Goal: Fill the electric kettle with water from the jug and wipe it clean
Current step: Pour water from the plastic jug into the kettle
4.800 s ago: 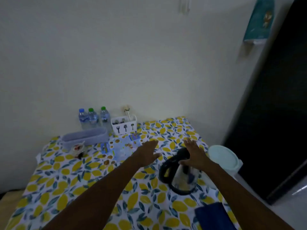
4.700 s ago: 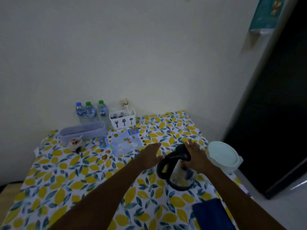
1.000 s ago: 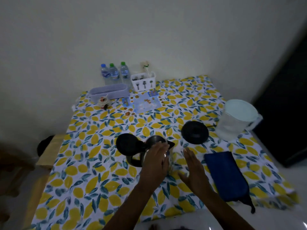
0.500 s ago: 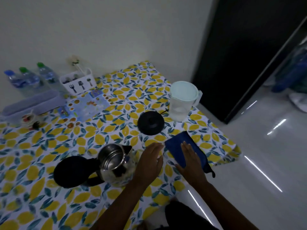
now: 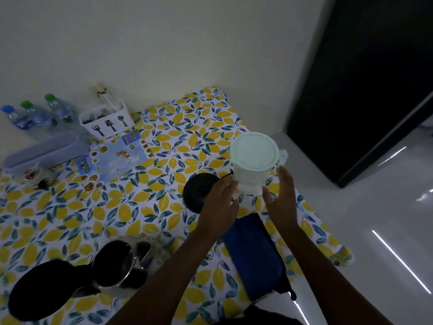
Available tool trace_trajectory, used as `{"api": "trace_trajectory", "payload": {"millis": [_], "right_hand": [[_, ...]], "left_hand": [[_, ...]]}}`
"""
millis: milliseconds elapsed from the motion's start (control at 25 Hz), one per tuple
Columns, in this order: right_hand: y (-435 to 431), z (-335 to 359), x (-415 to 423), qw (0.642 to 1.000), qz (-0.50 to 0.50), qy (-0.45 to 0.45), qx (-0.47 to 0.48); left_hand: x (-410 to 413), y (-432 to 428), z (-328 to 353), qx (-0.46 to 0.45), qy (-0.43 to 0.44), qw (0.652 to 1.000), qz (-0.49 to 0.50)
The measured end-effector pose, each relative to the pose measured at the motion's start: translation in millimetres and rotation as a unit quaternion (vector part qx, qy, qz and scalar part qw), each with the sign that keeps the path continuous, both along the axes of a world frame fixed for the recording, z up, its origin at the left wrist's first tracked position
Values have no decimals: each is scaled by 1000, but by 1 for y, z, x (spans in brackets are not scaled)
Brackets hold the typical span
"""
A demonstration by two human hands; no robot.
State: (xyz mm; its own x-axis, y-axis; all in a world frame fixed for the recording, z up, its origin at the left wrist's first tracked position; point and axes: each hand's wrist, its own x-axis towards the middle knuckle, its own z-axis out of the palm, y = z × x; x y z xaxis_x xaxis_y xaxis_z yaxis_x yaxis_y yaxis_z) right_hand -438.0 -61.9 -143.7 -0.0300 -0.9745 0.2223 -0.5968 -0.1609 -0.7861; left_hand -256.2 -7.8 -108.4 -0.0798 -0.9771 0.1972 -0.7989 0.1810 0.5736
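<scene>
A clear plastic jug (image 5: 250, 177) with a pale green lid (image 5: 254, 152) stands near the table's right edge. My left hand (image 5: 220, 205) touches the jug's lower left side with spread fingers. My right hand (image 5: 282, 195) is open just right of the jug, close to it. The steel electric kettle (image 5: 117, 266) stands at the lower left with its black lid (image 5: 39, 289) flipped open. Its round black base (image 5: 199, 191) lies left of the jug, partly behind my left hand. A dark blue cloth (image 5: 255, 256) lies between my forearms.
The lemon-print tablecloth (image 5: 93, 207) covers the table. Three water bottles (image 5: 35, 116), a white cutlery holder (image 5: 107, 120), a lilac tray (image 5: 44, 151) and a printed packet (image 5: 117, 156) sit at the back left. A dark door (image 5: 363, 78) and glossy floor (image 5: 375, 231) lie right.
Both hands have left the kettle and cloth and moved up to the jug, one on each side. The view has shifted so the kettle sits lower left.
</scene>
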Motion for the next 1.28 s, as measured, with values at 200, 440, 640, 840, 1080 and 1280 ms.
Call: {"api": "trace_trajectory", "payload": {"millis": [200,440,640,840,1080,1280], "right_hand": [[-83,26,-9,993,-63,-101,-8],[-136,23,-29,972,45,-147,178],[-137,11,-42,923,11,-144,357],[-87,15,-30,922,-22,-220,317],[-41,40,-11,931,91,-252,248],[-11,86,35,939,194,-216,183]], "left_hand": [[-28,-67,19,-29,-79,996,-6],[-43,-98,8,76,-241,967,-33],[-44,-93,4,41,-242,969,-20],[-41,-69,14,73,-197,978,5],[-13,-10,50,25,-170,985,14],[19,51,79,43,-190,979,53]]}}
